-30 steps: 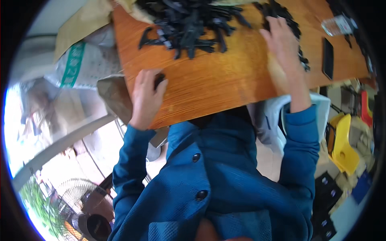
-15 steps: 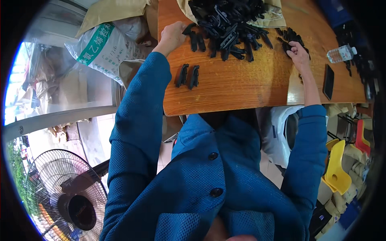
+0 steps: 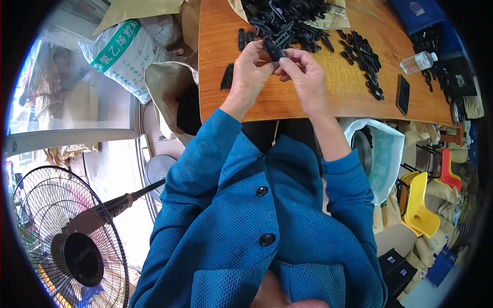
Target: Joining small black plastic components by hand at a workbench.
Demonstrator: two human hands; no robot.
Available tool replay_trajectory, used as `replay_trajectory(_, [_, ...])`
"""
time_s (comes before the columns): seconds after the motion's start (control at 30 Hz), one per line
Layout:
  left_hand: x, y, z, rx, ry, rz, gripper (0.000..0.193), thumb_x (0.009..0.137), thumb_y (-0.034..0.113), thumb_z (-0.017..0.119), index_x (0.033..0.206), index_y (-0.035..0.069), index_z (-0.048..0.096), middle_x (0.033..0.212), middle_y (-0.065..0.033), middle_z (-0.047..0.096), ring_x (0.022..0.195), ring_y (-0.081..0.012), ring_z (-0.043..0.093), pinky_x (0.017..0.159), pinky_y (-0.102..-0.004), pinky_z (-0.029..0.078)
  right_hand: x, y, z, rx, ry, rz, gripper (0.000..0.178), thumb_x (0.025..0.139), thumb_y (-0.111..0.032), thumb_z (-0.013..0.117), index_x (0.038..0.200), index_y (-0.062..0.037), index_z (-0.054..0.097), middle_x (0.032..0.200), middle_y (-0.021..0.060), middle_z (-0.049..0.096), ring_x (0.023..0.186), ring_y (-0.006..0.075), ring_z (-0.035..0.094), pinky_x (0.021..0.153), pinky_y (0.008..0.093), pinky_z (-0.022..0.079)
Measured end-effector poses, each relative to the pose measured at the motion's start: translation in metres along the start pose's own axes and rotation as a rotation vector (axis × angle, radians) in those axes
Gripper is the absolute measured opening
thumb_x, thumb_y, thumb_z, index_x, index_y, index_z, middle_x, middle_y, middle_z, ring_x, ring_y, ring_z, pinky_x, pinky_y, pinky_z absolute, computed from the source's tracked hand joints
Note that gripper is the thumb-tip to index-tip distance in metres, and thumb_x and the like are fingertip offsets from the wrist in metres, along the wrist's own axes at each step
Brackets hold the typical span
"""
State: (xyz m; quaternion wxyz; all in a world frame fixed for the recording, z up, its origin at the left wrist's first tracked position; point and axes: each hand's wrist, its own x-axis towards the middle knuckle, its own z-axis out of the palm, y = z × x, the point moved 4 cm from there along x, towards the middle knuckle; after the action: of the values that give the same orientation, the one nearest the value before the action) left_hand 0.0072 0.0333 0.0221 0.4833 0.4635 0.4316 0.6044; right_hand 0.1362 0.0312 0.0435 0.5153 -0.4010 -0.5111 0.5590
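Both hands meet above the table's near half, in front of a big heap of black plastic parts. My left hand is closed on an elongated black plastic part, which sticks up between thumb and fingers. My right hand is pinched at the lower right end of that same part, thumb against it. Whether a smaller piece sits in the right fingertips is hidden. Left of my left hand lies another black plastic part, partly covered by the hand. More parts lie beside the heap's left edge.
Small black pieces form a loose strip on the wooden table. Farther right are a water bottle and a dark phone. An open paper sack and a black fan stand to the left.
My left hand has come right and nearer from the heap's left edge with a black part. My right hand has left the small pieces and moved left to meet it. The view has shifted slightly.
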Motion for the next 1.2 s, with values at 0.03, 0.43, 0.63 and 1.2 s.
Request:
replay_trajectory(0.03, [-0.004,0.000,0.001,0.000,-0.004,-0.002,0.035,0.079,-0.008,0.062,0.112,0.004,0.054,0.087,-0.0033,0.062,0.079,-0.0107,0.060,0.068,-0.0245,0.050,-0.004,-0.001,0.003,-0.027,0.019,0.007,0.018,0.089,-0.008,0.062,0.104,0.0002,0.060,0.085,0.0048,0.064,0.071,0.0096,0.062,0.064,0.0212,0.050])
replay_trajectory(0.43, [-0.021,0.001,0.004,0.015,-0.174,0.019,0.035,0.090,-0.001,0.051,0.125,-0.001,0.044,0.098,-0.0107,0.063,0.090,-0.0141,0.062,0.078,-0.0253,0.052,-0.009,0.016,-0.005,-0.143,0.087,-0.057,0.012,0.088,-0.009,0.063,0.093,0.0018,0.059,0.081,0.0051,0.063,0.066,0.0104,0.062,0.059,0.0229,0.052])
replay_trajectory(0.63, [-0.013,0.001,0.002,0.308,-0.111,0.017,0.030,0.090,0.014,0.060,0.115,0.000,0.050,0.086,-0.0067,0.064,0.078,-0.0100,0.060,0.067,-0.0257,0.050,-0.010,0.024,-0.005,-0.168,0.055,0.094,0.014,0.091,-0.014,0.060,0.093,0.0008,0.060,0.077,0.0032,0.062,0.057,0.0089,0.058,0.051,0.0218,0.047])
replay_trajectory(1.2, [0.010,-0.015,0.011,-0.041,-0.056,-0.120,0.020,0.088,-0.003,0.055,0.108,-0.003,0.055,0.094,-0.0065,0.063,0.088,-0.0122,0.059,0.081,-0.0242,0.048,0.006,0.056,-0.024,-0.011,-0.092,0.257,0.024,0.088,-0.017,0.065,0.100,0.0013,0.054,0.083,0.0057,0.059,0.066,0.0100,0.060,0.059,0.0228,0.050])
